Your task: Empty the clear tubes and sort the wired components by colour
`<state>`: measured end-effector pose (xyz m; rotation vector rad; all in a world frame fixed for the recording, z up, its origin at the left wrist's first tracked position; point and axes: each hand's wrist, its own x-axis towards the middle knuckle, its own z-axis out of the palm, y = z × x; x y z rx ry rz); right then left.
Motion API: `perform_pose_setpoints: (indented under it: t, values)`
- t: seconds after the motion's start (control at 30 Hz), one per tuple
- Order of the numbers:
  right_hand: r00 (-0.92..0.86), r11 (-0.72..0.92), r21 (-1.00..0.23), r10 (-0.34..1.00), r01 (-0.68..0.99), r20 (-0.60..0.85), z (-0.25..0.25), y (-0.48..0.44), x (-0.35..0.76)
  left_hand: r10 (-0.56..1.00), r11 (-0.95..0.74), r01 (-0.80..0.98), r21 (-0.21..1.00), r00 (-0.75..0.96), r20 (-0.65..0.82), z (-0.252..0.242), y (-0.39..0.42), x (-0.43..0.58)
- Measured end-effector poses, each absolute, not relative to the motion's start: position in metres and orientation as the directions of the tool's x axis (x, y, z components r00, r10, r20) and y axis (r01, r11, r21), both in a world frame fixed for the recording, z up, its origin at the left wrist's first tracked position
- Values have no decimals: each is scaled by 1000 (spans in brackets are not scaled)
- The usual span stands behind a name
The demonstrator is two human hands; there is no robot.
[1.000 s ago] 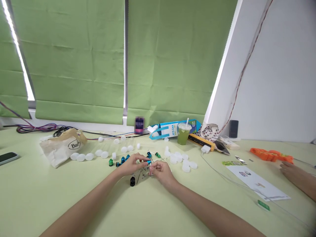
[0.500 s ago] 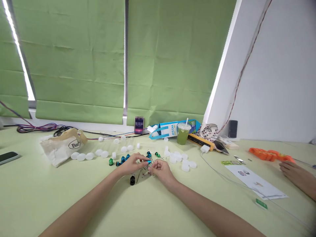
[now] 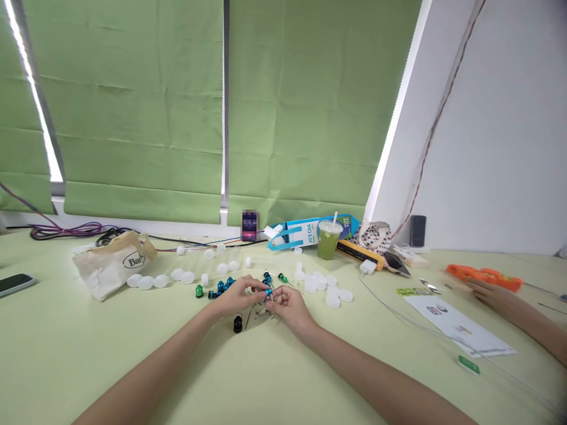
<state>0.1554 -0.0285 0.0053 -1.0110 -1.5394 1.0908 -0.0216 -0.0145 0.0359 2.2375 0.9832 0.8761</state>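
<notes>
- Small blue piece (image 3: 268, 292), mid-bench: left hand's (image 3: 239, 296) fingers are clamped on it; right hand's (image 3: 291, 308) fingers meet beside it, grip unclear.
- Work looks unfinished: black piece (image 3: 238, 323), other blue pieces (image 3: 220, 287) lie loose.
- White round pieces (image 3: 333, 301) lie short of the bench's (image 3: 212, 378) far edge.

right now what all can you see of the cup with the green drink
The cup looks like clear plastic, mostly full of green drink. Its clear lid is on, a pale straw poking up. It stands upright on the table, in front of the blue-and-white bag; whether they touch is unclear.
</notes>
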Motion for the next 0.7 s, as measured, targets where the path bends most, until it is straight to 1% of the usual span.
perform_pose_setpoints:
  t: [0.23,0.4,0.57,0.7]
  values:
    - [-205,282,-954,945,103,257,3,-25,155,790,-582,450,677,513,337,37,-16,-21]
    - [-169,243,-957,962,161,216,-2,-22,154,790,-585,462,666,510,340,38,-15,-24]
    - [-155,214,-943,972,257,178,-8,-17,155,765,-613,490,621,566,308,39,-15,-27]
    - [-137,197,-944,977,263,166,-7,-17,155,747,-622,496,606,608,269,42,-16,-30]
